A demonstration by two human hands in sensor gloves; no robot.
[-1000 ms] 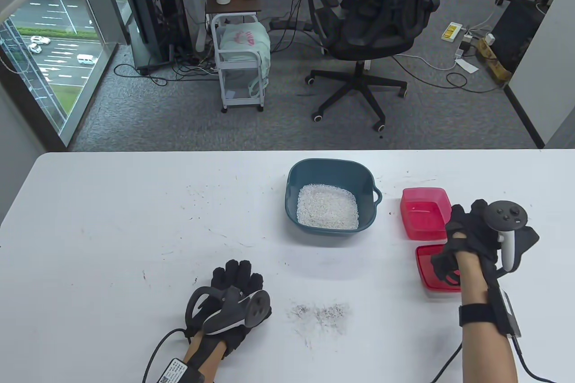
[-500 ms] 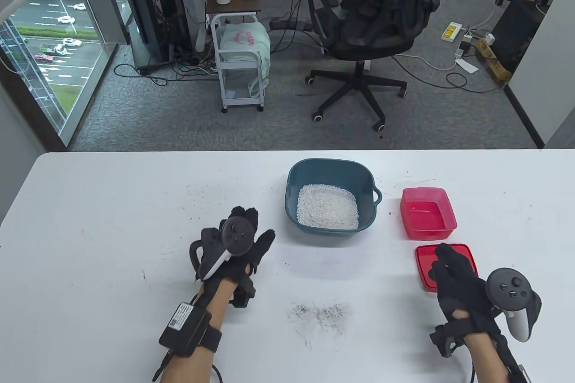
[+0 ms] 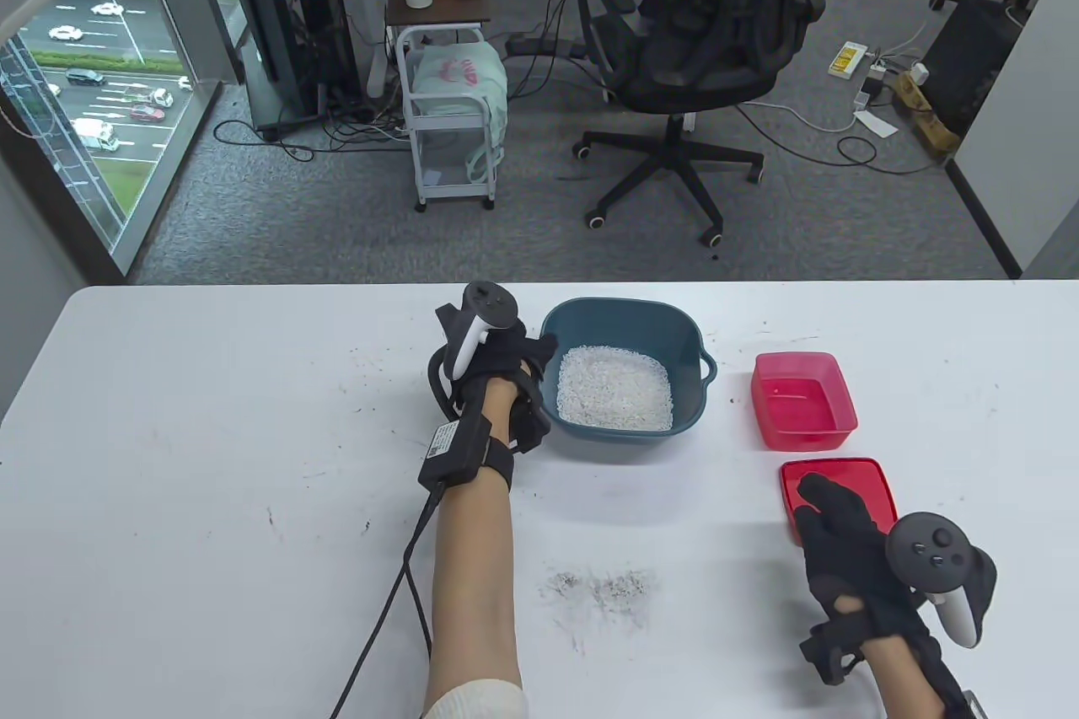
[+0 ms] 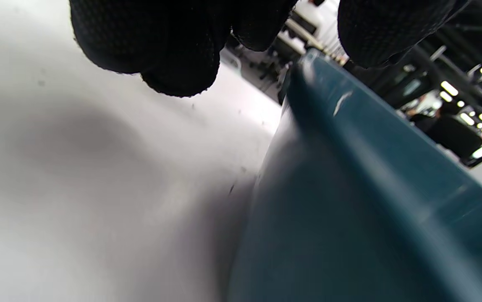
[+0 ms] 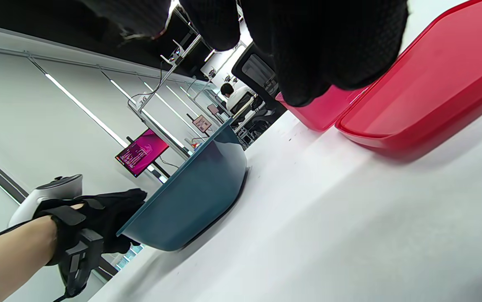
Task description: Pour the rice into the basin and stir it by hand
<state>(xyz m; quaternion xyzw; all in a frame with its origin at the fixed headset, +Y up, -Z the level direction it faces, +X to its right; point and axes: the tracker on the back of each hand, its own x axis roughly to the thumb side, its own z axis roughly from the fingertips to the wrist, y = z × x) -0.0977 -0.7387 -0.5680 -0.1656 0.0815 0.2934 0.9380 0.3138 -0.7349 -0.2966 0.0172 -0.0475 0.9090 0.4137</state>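
Table: basin (image 3: 622,314) at left grip (image 3: 497,365).

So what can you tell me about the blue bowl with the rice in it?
The blue bowl looks like smooth teal plastic, squarish with rounded corners and a small handle on its right side. It stands upright on the white table, with a flat layer of white rice in its bottom. The left hand is at its left rim, thumb over the edge.
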